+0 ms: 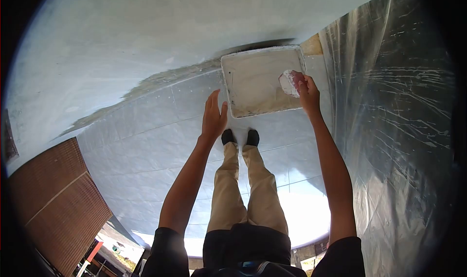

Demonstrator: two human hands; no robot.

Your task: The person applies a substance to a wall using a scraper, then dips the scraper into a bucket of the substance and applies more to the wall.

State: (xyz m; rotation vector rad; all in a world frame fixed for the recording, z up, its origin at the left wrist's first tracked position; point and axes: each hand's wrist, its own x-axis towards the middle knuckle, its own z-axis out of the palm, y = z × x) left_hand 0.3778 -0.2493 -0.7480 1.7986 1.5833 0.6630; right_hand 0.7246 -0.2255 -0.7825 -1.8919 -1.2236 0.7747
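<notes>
A shallow square tray (262, 110) with a whitish, smeared inside lies on the floor in front of my feet. Over its right part, my right hand (309, 92) is closed on a reddish tool (296, 82) coated with white paste. Whether the tool touches the tray cannot be told. My left hand (214, 115) is near the tray's left edge, its thumb apart from the fingers and nothing in it.
A pale wall (146, 28) with a rough, darker lower edge runs behind the tray. Clear plastic sheeting (389, 111) with white splashes hangs at the right. Brown corrugated panels (63, 194) stand at the lower left. The floor (146, 140) is grey tile.
</notes>
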